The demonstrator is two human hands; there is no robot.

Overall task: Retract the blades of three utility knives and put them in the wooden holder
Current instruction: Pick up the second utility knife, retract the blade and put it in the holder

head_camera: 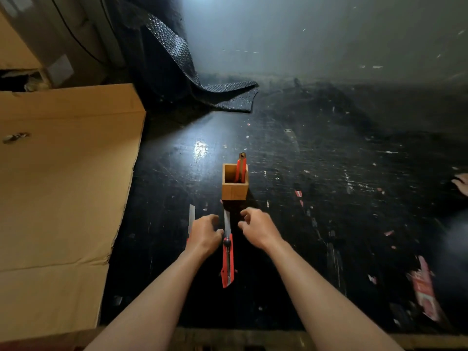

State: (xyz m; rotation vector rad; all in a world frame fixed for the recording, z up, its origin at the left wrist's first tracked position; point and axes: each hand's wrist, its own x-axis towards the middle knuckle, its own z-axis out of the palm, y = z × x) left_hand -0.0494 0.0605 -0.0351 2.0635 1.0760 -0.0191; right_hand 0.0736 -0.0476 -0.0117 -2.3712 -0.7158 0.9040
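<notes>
A small wooden holder (234, 190) stands on the black table, with one red utility knife (240, 169) upright inside it. A second red knife (227, 259) lies flat between my hands, its blade extended toward the holder. A third knife (191, 217) lies to the left, blade out, its handle mostly hidden under my left hand (203, 235). That hand hovers with curled fingers, its thumb close to the middle knife's slider. My right hand (257, 228) hovers just right of the blade, fingers bent, holding nothing.
A large flat cardboard sheet (63, 173) covers the table's left side. Black bubble wrap (222, 95) drapes down at the back. Torn red label scraps (424, 290) stick to the table at the right. Another person's fingers (462, 182) show at the right edge.
</notes>
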